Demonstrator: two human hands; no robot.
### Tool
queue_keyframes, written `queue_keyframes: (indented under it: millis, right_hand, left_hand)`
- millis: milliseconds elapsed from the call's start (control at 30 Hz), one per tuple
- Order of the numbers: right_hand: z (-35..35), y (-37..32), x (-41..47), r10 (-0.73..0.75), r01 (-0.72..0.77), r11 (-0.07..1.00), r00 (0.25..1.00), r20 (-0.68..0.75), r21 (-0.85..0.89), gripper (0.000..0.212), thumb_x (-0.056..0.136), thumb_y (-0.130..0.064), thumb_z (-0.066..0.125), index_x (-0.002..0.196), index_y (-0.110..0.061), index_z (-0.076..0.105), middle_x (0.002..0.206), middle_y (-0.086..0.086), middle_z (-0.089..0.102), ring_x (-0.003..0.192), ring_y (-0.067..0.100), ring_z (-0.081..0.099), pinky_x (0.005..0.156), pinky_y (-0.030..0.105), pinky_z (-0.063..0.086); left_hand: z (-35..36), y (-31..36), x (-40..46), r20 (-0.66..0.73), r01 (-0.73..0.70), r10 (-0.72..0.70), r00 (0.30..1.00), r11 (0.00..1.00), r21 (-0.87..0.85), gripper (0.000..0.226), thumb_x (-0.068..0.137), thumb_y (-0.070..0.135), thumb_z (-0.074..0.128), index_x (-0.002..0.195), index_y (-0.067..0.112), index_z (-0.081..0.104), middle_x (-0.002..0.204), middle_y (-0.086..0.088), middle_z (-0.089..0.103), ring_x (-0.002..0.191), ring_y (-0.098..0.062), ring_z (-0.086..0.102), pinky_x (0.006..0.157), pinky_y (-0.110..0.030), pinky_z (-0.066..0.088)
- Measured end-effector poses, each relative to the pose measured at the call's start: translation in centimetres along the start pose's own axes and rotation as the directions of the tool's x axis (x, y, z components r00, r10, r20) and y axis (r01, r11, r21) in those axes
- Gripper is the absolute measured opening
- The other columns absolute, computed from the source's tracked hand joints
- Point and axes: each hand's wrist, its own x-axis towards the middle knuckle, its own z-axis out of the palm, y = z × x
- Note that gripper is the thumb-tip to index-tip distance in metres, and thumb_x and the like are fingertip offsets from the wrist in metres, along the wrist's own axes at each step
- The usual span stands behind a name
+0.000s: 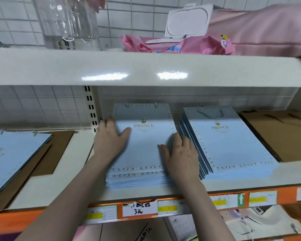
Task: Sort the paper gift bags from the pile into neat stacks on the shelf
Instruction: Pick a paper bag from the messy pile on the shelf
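The stack of blue bags (142, 145) lies flat on the shelf (233, 186), long side running away from the person. The left hand (109, 138) presses its left edge and the right hand (181, 157) its right edge, fingers straight and flat. Both look equally near, though the picture is a bit blurry.

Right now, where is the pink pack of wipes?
The pink wipes pack lies on the top shelf, right of the clear glass vase, above the blue PRINCE gift bags.

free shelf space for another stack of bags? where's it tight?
Bare shelf lies between the brown bags and the middle blue stack under the left hand and right hand. Tight: narrow gap to the right blue stack, which abuts brown bags.
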Motion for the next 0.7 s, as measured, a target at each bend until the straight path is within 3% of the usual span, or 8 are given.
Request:
queue_keyframes:
  millis: [100, 233, 300, 400, 467, 600, 700]
  right_hand:
    - [-0.4, 0.2, -0.9, -0.013, 0.013, 1.000, 1.000, -0.005, 0.016, 0.061, 0.088, -0.050, 0.039, 0.115, 0.001, 0.058, 0.103, 0.018, 0.062, 0.093, 0.035, 0.059, 0.074, 0.043, 0.050]
    - [-1.3, 0.1, -2.1, -0.061, 0.061, 0.998, 0.998, -0.027, -0.008, 0.051, 0.084, -0.041, 0.058, 0.112, 0.002, 0.060, 0.101, 0.019, 0.062, 0.094, 0.036, 0.060, 0.077, 0.045, 0.051]
    - [-1.5, -0.2, -3.0, -0.091, 0.091, 0.996, 0.996, -0.024, 0.004, 0.051, 0.082, -0.042, 0.051, 0.107, 0.001, 0.063, 0.098, 0.018, 0.063, 0.092, 0.037, 0.061, 0.076, 0.044, 0.053]
    - [-1.1, -1.6, -4.9, -0.174, 0.174, 0.983, 0.985, -0.005, 0.055, 0.055, 0.085, -0.043, 0.038, 0.109, 0.000, 0.062, 0.102, 0.017, 0.064, 0.099, 0.038, 0.061, 0.084, 0.047, 0.053]
    - [-0.4, -2.7, -6.0, -0.217, 0.218, 0.972, 0.976, -0.024, 0.082, 0.052, 0.084, -0.040, 0.045, 0.111, 0.000, 0.063, 0.106, 0.018, 0.064, 0.104, 0.039, 0.061, 0.089, 0.050, 0.050]
    - [0.4, -6.5, -8.2, -0.274, 0.270, 0.954, 0.962, 0.017, 0.130, 0.050, 0.080, -0.037, 0.051, 0.108, 0.002, 0.066, 0.104, 0.021, 0.065, 0.103, 0.041, 0.061, 0.088, 0.051, 0.049]
    - [1.2, -10.0, -9.8, -0.310, 0.291, 0.940, 0.946, 0.091, 0.177, 0.051, 0.081, -0.040, 0.045, 0.105, 0.000, 0.066, 0.101, 0.020, 0.064, 0.101, 0.040, 0.061, 0.086, 0.049, 0.051]
  left_hand:
    - [-0.8, 0.1, -1.0, -0.030, -0.029, 0.031, 0.999, 0.998, 0.056, 0.061, 0.085, 0.041, 0.062, 0.131, 0.003, 0.045, 0.131, -0.019, 0.044, 0.121, -0.036, 0.042, 0.099, -0.041, 0.034]
    - [-2.6, -0.9, -3.0, -0.051, -0.084, 0.098, 0.994, 0.970, 0.229, 0.069, 0.087, 0.046, 0.057, 0.137, 0.001, 0.041, 0.140, -0.022, 0.041, 0.129, -0.037, 0.036, 0.108, -0.044, 0.029]
    - [-3.7, -1.8, -4.6, -0.069, -0.082, 0.106, 0.992, 0.954, 0.289, 0.071, 0.089, 0.047, 0.055, 0.140, 0.001, 0.038, 0.144, -0.023, 0.037, 0.134, -0.037, 0.032, 0.111, -0.043, 0.025]
    - [-5.6, -3.4, -7.2, -0.121, -0.030, 0.075, 0.990, 0.941, 0.336, 0.068, 0.087, 0.043, 0.059, 0.138, 0.000, 0.043, 0.143, -0.023, 0.038, 0.135, -0.037, 0.032, 0.111, -0.043, 0.024]
    - [-6.9, -5.3, -8.8, -0.142, 0.034, 0.021, 0.990, 0.927, 0.374, 0.067, 0.085, 0.039, 0.065, 0.135, -0.001, 0.047, 0.140, -0.026, 0.042, 0.132, -0.039, 0.036, 0.110, -0.045, 0.027]
    - [-9.8, -10.0, -11.2, -0.161, 0.119, -0.055, 0.985, 0.901, 0.417, 0.065, 0.079, 0.037, 0.071, 0.124, -0.007, 0.054, 0.124, -0.031, 0.053, 0.119, -0.047, 0.046, 0.101, -0.053, 0.038]
    - [-12.7, -13.0, -12.4, -0.210, 0.204, -0.124, 0.970, 0.884, 0.421, 0.061, 0.080, 0.032, 0.072, 0.123, -0.007, 0.054, 0.129, -0.033, 0.048, 0.125, -0.047, 0.040, 0.105, -0.051, 0.033]
